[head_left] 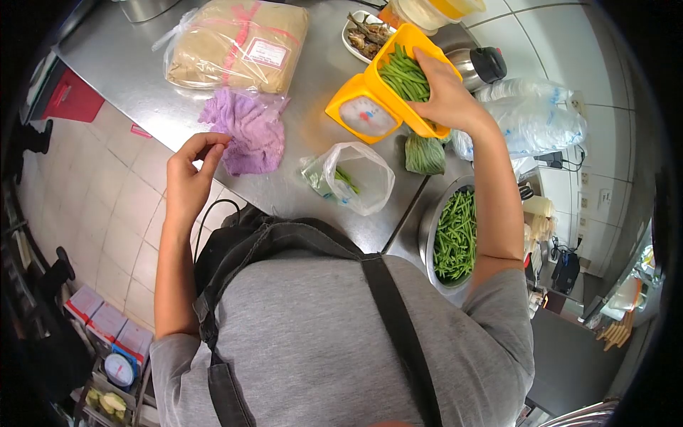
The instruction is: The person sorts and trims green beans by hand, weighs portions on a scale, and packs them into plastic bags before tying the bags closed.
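My right hand [448, 96] reaches over the rim of a yellow scale tray [429, 128], thumb and fingers spread on the green beans [404, 75] inside. The tray sits on a yellow kitchen scale [366, 114] with a round dial. At the edge of a crumpled purple cloth [255, 139], my left hand [191, 174] has thumb and forefinger pinched together; whatever may be between them is too small to make out. Between my hands stands an opened clear plastic bag [366, 181] with a few green beans in it.
A metal bowl of green beans [455, 235] is at my right, near a green bundle [425, 153]. A wrapped brown package [238, 46] lies at the back left. Behind the scale are a dish of fish [366, 35], a metal jug [480, 65] and plastic bags [530, 117].
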Motion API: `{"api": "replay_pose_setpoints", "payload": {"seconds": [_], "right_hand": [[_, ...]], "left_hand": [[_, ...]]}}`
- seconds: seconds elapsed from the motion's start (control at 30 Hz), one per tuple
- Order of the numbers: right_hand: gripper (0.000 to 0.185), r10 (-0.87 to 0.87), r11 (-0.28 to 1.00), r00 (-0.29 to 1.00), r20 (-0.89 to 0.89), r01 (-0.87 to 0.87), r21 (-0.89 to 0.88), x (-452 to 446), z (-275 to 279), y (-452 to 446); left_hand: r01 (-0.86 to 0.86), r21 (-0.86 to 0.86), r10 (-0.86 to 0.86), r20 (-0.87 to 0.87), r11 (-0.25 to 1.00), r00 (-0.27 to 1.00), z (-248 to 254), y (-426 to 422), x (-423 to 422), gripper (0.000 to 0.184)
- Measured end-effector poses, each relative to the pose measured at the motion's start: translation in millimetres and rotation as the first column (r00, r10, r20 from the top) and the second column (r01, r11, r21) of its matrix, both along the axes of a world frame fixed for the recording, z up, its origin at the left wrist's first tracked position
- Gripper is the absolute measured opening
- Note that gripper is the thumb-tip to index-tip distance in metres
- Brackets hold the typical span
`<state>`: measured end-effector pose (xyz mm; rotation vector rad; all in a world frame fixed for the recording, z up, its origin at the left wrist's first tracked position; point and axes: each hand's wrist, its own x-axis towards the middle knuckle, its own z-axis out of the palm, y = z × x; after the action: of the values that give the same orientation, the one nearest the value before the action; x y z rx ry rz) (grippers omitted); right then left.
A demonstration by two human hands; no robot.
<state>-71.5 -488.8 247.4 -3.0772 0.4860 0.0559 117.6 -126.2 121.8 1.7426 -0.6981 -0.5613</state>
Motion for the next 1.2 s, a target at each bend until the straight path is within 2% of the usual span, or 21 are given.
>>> {"api": "replay_pose_setpoints", "payload": {"seconds": [0.13, 0.33, 0.43, 0.5, 0.57, 0.7, 0.73, 0.77, 0.9, 1.07, 1.1, 1.2], "right_hand": [[0.090, -0.081, 0.997, 0.988, -0.128, 0.083, 0.009, 12, 2, 3], [0.071, -0.219, 0.973, 0.976, 0.006, 0.218, 0.072, 23, -7, 7], [0.065, -0.319, 0.927, 0.945, -0.069, 0.327, 0.182, 28, -1, 10], [0.059, -0.362, 0.905, 0.931, -0.046, 0.363, 0.224, 27, 4, 11], [0.053, -0.386, 0.876, 0.922, 0.018, 0.361, 0.322, 24, 10, 11], [0.046, -0.444, 0.773, 0.864, 0.237, 0.235, 0.590, 8, 16, -4], [0.045, -0.469, 0.741, 0.834, 0.291, 0.192, 0.643, 5, 17, -7], [0.037, -0.511, 0.704, 0.804, 0.305, 0.187, 0.685, 4, 21, -8], [0.029, -0.646, 0.387, 0.701, 0.301, -0.039, 0.921, 4, 29, -23], [0.025, -0.797, 0.117, 0.552, 0.243, -0.253, 0.960, 2, 32, -27], [0.024, -0.822, 0.066, 0.524, 0.221, -0.298, 0.952, 2, 33, -27], [0.021, -0.829, -0.107, 0.541, 0.146, -0.409, 0.906, 1, 38, -27]], "left_hand": [[-0.017, 0.008, 0.017, 0.015, 1.000, 1.000, 0, 1, 1, 0.015], [-0.042, 0.011, 0.042, 0.001, 0.999, 0.999, -2, 4, 3, 0.014], [-0.039, 0.007, 0.039, 0.007, 0.999, 0.999, 0, 3, 2, 0.015], [-0.038, 0.007, 0.038, 0.012, 0.999, 0.999, 2, 2, 1, 0.015], [-0.040, 0.008, 0.039, 0.015, 0.999, 0.999, 2, 2, 1, 0.015], [-0.038, -0.001, 0.038, 0.034, 0.999, 0.999, 2, 3, 4, 0.015], [-0.038, 0.003, 0.038, 0.041, 0.999, 0.998, 2, 3, 4, 0.014], [-0.036, 0.006, 0.036, 0.048, 0.999, 0.998, 3, 2, 4, 0.014], [-0.003, -0.036, 0.004, 0.039, 0.999, 0.999, 9, -7, 1, 0.014], [0.079, -0.103, -0.076, 0.027, 0.992, 0.997, 27, -23, -6, 0.014], [0.108, -0.163, -0.102, 0.046, 0.981, 0.994, 34, -30, -10, 0.013], [0.257, -0.285, -0.251, 0.058, 0.923, 0.966, 81, -65, -24, 0.016]]}}
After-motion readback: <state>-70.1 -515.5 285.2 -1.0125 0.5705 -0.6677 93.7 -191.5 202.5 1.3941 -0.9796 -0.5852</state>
